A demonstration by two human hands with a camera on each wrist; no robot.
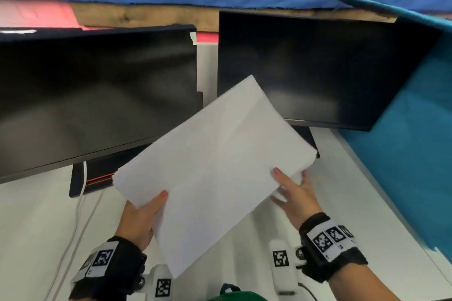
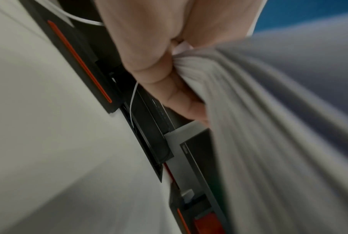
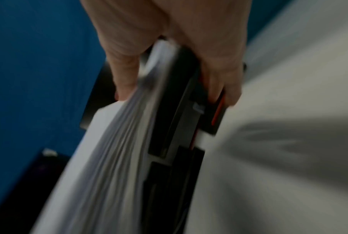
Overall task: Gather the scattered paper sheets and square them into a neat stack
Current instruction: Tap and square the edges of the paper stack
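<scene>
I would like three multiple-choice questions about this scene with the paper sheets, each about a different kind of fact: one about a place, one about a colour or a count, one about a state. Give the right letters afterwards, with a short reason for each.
1. Where is the stack of paper?
A. flat on the desk
B. held in the air in front of the monitors
C. inside a drawer

2. How many dark monitors stand behind it?
A. one
B. two
C. four

3. How is the stack held?
A. by both hands
B. by the left hand only
C. by no hand

Answers:
1 B: the stack is tilted above the white desk, overlapping the screens.
2 B: a left monitor and a right monitor show.
3 A: the left hand grips the near-left edge, and the right hand holds the right corner with the thumb on top.
</scene>
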